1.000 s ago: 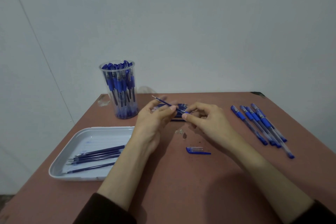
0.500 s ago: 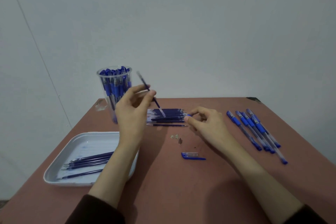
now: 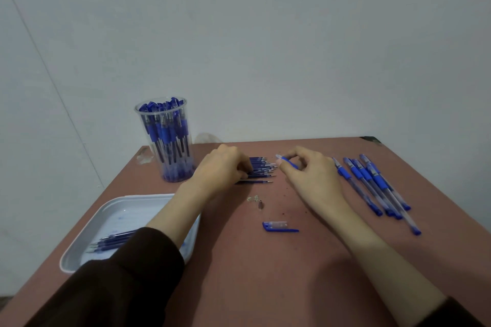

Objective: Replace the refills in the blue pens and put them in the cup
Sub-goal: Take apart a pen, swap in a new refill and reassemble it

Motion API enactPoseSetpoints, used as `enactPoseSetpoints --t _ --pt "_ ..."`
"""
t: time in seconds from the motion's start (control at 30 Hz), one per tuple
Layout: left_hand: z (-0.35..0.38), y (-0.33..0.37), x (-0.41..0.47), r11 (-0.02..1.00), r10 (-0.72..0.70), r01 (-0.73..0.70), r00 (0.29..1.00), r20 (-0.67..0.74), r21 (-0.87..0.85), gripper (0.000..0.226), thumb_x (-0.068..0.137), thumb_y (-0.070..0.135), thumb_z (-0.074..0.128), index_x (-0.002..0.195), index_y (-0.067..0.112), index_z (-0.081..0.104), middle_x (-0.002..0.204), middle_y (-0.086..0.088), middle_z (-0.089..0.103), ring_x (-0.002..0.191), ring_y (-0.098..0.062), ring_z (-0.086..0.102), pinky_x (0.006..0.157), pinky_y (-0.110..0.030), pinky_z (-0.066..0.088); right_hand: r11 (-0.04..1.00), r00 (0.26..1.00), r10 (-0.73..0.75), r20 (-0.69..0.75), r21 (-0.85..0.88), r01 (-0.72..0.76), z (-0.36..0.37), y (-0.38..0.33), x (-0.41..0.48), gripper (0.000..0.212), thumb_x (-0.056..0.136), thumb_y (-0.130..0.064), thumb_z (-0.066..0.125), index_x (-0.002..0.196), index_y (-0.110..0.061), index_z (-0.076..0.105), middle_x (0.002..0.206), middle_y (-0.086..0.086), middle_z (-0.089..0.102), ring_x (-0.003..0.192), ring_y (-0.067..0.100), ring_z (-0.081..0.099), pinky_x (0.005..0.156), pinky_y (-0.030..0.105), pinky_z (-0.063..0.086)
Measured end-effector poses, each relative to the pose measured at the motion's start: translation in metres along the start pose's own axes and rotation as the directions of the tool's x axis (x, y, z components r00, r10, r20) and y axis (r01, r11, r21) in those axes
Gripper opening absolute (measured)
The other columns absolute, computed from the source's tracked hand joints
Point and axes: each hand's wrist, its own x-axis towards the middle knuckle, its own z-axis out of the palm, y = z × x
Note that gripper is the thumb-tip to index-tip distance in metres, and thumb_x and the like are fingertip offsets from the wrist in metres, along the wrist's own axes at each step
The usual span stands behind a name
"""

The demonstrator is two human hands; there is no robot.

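Observation:
My right hand pinches an empty blue-grip pen barrel just above the table. My left hand lies over the left end of a pile of new dark blue refills, its curled fingertips on one of them. A single refill lies just in front of the pile. The clear cup, at the back left, holds several blue pens. Several more blue pens lie in a row on the right. A blue pen cap and a small pen tip lie between my arms.
A white tray with several old refills sits at the front left, partly under my left sleeve. The brown table stands against a pale wall. A tiny spring lies beside the tip.
My left hand lifted a refill out of the barrel, raised it near the cup, then came down onto the refill pile. My right hand stayed put with the barrel.

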Motion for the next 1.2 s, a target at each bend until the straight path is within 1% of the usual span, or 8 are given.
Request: enactPoseSetpoints --t 0.3,0.37,0.43,0.5,0.63,0.8,0.97,1.2 --pt "-0.006 -0.002 -0.007 1.000 -0.002 0.002 0.999 -0.043 0.001 0.020 0.083 0.015 0.068 0.101 0.021 0.073 0.100 -0.002 0.072 0.092 -0.020 0.064 0.086 -0.036 0.050 0.999 0.999 -0.035 0.011 0.011 0.035 -0.002 -0.004 -0.003 0.014 0.087 -0.035 0.065 0.078 -0.025 0.065 0.048 -0.006 0.045 0.047 0.008 0.042 0.046 0.021 0.033" --pt "-0.013 -0.005 -0.015 0.999 -0.001 -0.003 0.997 -0.077 -0.051 0.018 0.083 0.014 0.068 0.100 0.017 0.074 0.096 -0.001 0.073 0.082 -0.013 0.063 0.082 -0.025 0.049 0.996 0.995 -0.081 0.064 0.035 0.079 0.000 -0.006 -0.007 0.014 0.087 -0.035 0.065 0.077 -0.026 0.065 0.050 -0.002 0.050 0.048 0.006 0.043 0.046 0.017 0.033" --pt "-0.023 -0.011 -0.028 0.994 -0.009 -0.004 0.994 -0.111 -0.111 0.015 0.082 0.012 0.070 0.096 0.013 0.075 0.086 0.001 0.072 0.068 0.001 0.057 0.071 -0.004 0.040 0.990 0.983 -0.134 0.128 0.054 0.128 0.003 -0.008 -0.012 0.014 0.087 -0.036 0.064 0.078 -0.027 0.066 0.058 0.003 0.057 0.050 0.007 0.042 0.054 0.029 0.040" --pt "-0.034 -0.019 -0.045 0.989 -0.036 0.021 0.994 -0.105 -0.146 0.010 0.080 0.012 0.072 0.089 0.014 0.076 0.075 0.006 0.069 0.060 0.012 0.055 0.064 0.003 0.035 0.983 0.969 -0.181 0.167 0.045 0.176 0.006 -0.011 -0.017 0.014 0.088 -0.037 0.063 0.078 -0.027 0.065 0.055 -0.004 0.057 0.052 0.007 0.046 0.056 0.030 0.041" --pt "-0.057 -0.044 -0.080 0.982 -0.127 0.136 0.989 0.074 -0.132 0.010 0.078 0.017 0.075 0.077 0.026 0.072 0.072 0.015 0.066 0.067 0.008 0.059 0.065 -0.003 0.042 0.970 0.943 -0.244 0.229 0.047 0.239 0.009 -0.016 -0.025 0.011 0.088 -0.033 0.063 0.079 -0.027 0.065 0.054 -0.012 0.063 0.056 -0.006 0.057 0.056 0.013 0.035" --pt "-0.074 -0.069 -0.112 0.955 -0.268 0.294 0.901 0.341 -0.026 0.017 0.075 0.019 0.077 0.088 0.028 0.071 0.090 0.010 0.071 0.082 -0.003 0.064 0.076 -0.015 0.050 0.963 0.927 -0.268 0.262 0.054 0.263 0.012 -0.016 -0.025 0.008 0.088 -0.029 0.063 0.081 -0.028 0.065 0.057 -0.008 0.067 0.058 -0.007 0.059 0.059 0.011 0.037" --pt "-0.072 -0.074 -0.120 0.942 -0.313 0.335 0.870 0.381 0.009 0.021 0.074 0.021 0.078 0.093 0.026 0.070 0.082 0.013 0.068 0.075 -0.005 0.063 0.070 -0.017 0.049 0.960 0.925 -0.280 0.257 0.047 0.277 0.011 -0.015 -0.026 0.009 0.088 -0.031 0.063 0.080 -0.029 0.064 0.055 -0.013 0.065 0.059 0.002 0.057 0.059 0.017 0.037" --pt "-0.074 -0.074 -0.118 0.937 -0.318 0.348 0.850 0.420 0.006 0.019 0.070 0.023 0.081 0.072 0.029 0.064 0.071 0.012 0.065 0.066 -0.004 0.057 0.068 -0.017 0.046 0.955 0.924 -0.294 0.245 0.047 0.292 0.010 -0.018 -0.028 0.009 0.087 -0.027 0.066 0.078 -0.027 0.066 0.047 -0.018 0.056 0.057 -0.004 0.053 0.056 0.009 0.035"
